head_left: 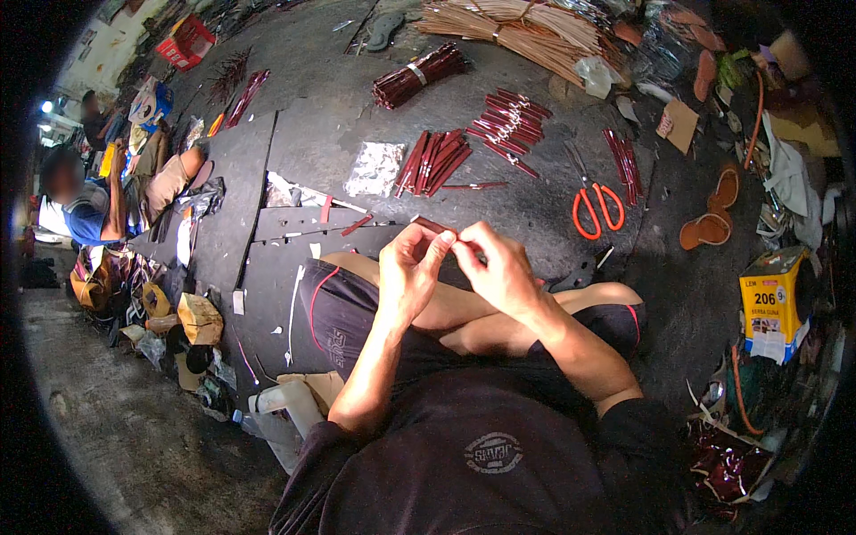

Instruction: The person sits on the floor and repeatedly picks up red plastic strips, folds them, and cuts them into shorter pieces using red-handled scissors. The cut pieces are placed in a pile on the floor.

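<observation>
Both hands meet above my crossed legs, working on one short dark red glossy strip (432, 224). My left hand (410, 272) pinches it between thumb and fingers, and its pale tip sticks out past them. At the strip's other end, the fingertips of my right hand (499, 272) are pressed together on it; the exact grip there is hidden. Beyond the hands lie a pile of plain dark red strips (434, 163), a clear packet of small silvery pieces (374, 168), and a heap of strips with silvery middles (513, 125).
Orange-handled scissors (597, 209) lie right of the hands, beside more red strips (624, 165). A banded red bundle (419, 76) and long tan sticks (526, 31) lie farther off. Sandals (711, 218) and a yellow can (774, 299) stand right. Another person (89, 209) sits at far left.
</observation>
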Available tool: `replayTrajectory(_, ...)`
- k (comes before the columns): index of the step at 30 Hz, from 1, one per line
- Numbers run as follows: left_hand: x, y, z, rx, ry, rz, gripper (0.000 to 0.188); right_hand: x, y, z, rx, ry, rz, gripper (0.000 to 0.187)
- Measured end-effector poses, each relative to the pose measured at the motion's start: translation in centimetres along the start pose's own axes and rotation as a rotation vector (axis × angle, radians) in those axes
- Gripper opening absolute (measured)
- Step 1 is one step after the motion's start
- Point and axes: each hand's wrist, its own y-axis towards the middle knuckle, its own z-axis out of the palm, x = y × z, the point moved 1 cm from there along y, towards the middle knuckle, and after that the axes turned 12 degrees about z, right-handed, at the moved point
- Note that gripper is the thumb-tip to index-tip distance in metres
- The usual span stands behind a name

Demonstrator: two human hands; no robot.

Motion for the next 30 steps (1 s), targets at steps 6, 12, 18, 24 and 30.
replayTrajectory(6, 1.7, 0.4, 0.0, -0.036, -0.363, -0.078, 0.018, 0.8, 0.5, -2.4, 0.276, 0.457, 0.288, 0.018)
replayTrajectory(12, 2.0, 0.0, 0.4, 0.012, -0.34, -0.04, 0.013, 0.5, 0.5, -2.6, 0.226, 0.412, 0.313, 0.012)
replayTrajectory(18, 2.6, -0.2, 0.9, 0.053, -0.33, 0.027, 0.02, 1.0, 0.4, -2.3, 0.012, 0.101, 0.042, 0.013)
replayTrajectory(24, 2.8, 0.0, 1.1, 0.0, -0.8, -0.179, 0.029, 0.7, 0.3, -2.4, -0.153, -0.202, -0.283, 0.021)
replayTrajectory(30, 2.3, -0.3, 0.1, -0.102, -0.797, -0.228, 0.033, 1.8, 0.5, -3.0, -0.012, -0.033, -0.173, 0.024)
